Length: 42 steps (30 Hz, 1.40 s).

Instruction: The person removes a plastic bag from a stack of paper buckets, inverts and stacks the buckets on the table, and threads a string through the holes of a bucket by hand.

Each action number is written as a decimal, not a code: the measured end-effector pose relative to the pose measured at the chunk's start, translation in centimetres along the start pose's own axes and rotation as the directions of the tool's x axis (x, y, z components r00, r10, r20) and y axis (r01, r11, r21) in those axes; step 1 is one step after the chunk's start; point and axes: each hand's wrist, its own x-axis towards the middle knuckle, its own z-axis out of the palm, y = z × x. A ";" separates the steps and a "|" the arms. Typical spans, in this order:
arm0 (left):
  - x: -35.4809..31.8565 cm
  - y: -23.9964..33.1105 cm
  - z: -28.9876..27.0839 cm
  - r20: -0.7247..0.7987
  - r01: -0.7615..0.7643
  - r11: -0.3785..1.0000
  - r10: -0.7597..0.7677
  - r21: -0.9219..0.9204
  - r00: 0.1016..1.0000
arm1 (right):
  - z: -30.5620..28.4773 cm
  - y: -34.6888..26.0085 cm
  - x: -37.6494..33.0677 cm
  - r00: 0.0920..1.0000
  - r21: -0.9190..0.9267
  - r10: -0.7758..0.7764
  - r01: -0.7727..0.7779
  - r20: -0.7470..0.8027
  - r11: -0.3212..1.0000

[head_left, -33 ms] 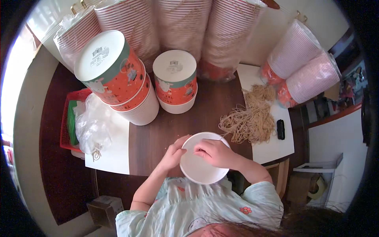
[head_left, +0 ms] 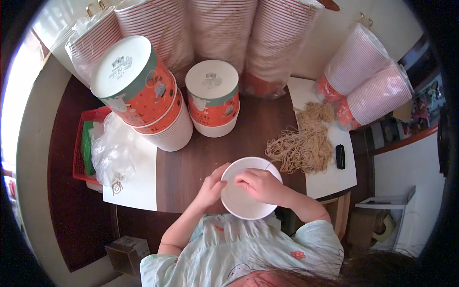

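A white paper bucket [head_left: 244,204] is tilted with its mouth toward me at the table's near edge. My left hand [head_left: 212,185] grips its left side, the thumb over the rim and the fingers outside. Over the bucket's mouth, my right hand [head_left: 258,184] is closed with fingertips pinched together; what they hold, if anything, is hidden. A thin strand [head_left: 268,165] shows at the bucket's far right wall. Beyond my right hand lies a loose heap of tan twine [head_left: 306,143].
Upside-down printed buckets stand in a tall stack [head_left: 158,95] and a shorter stack [head_left: 213,95]. Plastic-wrapped bucket stacks [head_left: 282,43] line the back, with two more [head_left: 377,95] at right. A red basket [head_left: 79,148] and clear plastic bag [head_left: 114,150] sit left; a black object [head_left: 340,157] lies right.
The bucket has shifted slightly away from me and to the right. The strand at its far right wall shows more clearly. Both hands stay in nearly the same places.
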 end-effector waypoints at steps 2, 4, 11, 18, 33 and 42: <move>-0.5 -1.0 1.1 -0.067 -0.034 0.999 0.035 0.019 0.997 | 0.7 0.6 -0.5 0.993 -0.030 0.108 -0.110 -0.037 0.994; -1.2 -1.4 2.1 -0.152 -0.052 0.998 0.056 0.033 0.987 | 1.1 1.5 -0.7 0.986 -0.216 0.151 -0.163 -0.071 0.963; -1.5 -1.5 2.4 -0.167 -0.050 0.999 0.048 -0.007 0.985 | 2.3 2.5 -0.3 0.987 -0.216 0.159 -0.160 -0.022 0.963; -1.5 -1.8 2.3 -0.177 -0.092 0.993 0.103 0.071 0.979 | 2.7 3.0 0.3 0.988 -0.224 0.151 -0.147 0.001 0.963; -1.7 -0.4 2.6 -0.197 -0.104 0.994 0.108 0.029 0.974 | 3.5 3.5 0.2 0.988 -0.284 0.153 -0.141 0.019 0.948; -1.5 -1.9 1.7 -0.236 -0.100 0.993 0.083 -0.064 0.968 | 3.8 3.7 0.2 0.989 -0.285 0.147 -0.140 0.006 0.948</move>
